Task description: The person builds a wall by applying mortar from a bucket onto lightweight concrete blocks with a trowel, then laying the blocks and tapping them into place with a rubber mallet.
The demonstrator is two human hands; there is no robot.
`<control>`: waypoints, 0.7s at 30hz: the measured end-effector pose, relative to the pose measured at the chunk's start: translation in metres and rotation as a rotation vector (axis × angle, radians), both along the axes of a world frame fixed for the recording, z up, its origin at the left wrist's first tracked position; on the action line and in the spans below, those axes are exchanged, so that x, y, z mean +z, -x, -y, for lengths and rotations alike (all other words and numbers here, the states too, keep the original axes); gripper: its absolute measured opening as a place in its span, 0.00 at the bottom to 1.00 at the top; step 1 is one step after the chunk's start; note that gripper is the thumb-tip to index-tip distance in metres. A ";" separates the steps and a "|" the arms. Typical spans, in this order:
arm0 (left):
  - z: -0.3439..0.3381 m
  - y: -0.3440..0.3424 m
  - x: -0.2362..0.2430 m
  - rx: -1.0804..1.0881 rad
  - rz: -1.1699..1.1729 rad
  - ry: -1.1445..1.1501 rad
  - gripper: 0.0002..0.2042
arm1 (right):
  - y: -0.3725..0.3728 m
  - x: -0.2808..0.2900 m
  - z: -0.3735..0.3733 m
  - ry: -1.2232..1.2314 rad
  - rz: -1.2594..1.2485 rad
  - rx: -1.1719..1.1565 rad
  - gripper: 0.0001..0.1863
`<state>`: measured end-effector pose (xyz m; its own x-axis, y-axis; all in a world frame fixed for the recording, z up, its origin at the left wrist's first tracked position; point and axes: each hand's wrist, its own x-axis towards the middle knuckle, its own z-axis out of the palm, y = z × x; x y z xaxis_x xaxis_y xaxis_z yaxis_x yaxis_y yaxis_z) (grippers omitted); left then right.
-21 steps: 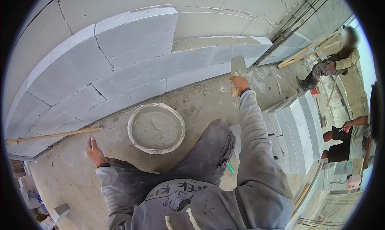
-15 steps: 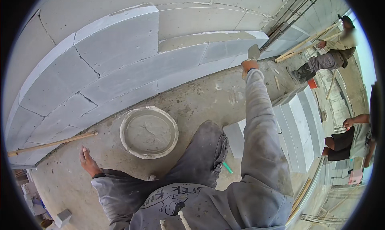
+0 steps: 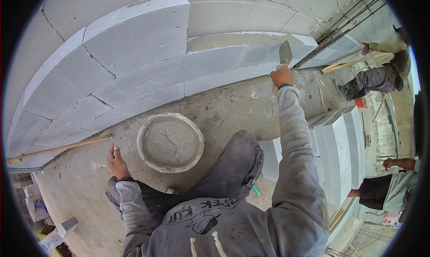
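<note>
Beside the pale block wall point(image 3: 139, 44), the right hand point(image 3: 283, 76) clasps a seemingly light, stiff trowel point(image 3: 285, 53) by its handle point(image 3: 274, 89), likely its best hold, while the left hand point(image 3: 118, 164), unclenched and empty, hangs near the bucket point(image 3: 174, 170).

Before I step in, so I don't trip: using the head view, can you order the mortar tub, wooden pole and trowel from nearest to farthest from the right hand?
1. Trowel: gripped in the right hand.
2. Mortar tub: on the floor, to that hand's left.
3. Wooden pole: far left, past the tub.
</note>
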<state>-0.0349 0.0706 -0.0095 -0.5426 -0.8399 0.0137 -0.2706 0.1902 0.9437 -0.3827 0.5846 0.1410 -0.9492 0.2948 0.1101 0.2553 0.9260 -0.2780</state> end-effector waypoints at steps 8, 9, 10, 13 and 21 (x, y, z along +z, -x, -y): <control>0.020 0.014 0.014 -0.060 -0.129 -0.055 0.19 | -0.098 0.008 0.135 -0.025 0.053 0.137 0.19; 0.028 0.012 0.014 -0.057 -0.156 -0.061 0.19 | -0.107 0.010 0.147 -0.050 0.049 0.146 0.18; 0.035 0.008 0.015 -0.054 -0.183 -0.067 0.19 | -0.115 0.011 0.158 -0.075 0.045 0.156 0.17; 0.051 -0.008 0.022 -0.022 -0.197 -0.110 0.18 | -0.137 0.011 0.186 -0.066 0.058 0.229 0.17; 0.064 -0.021 0.030 0.041 -0.266 -0.171 0.19 | -0.191 0.004 0.263 0.039 0.095 0.385 0.23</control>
<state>-0.0135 0.0069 0.0207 -0.5043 -0.8635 0.0069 -0.0143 0.0163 0.9998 -0.1920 0.3219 0.1453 -0.9965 -0.0825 0.0127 -0.0824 0.9483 -0.3066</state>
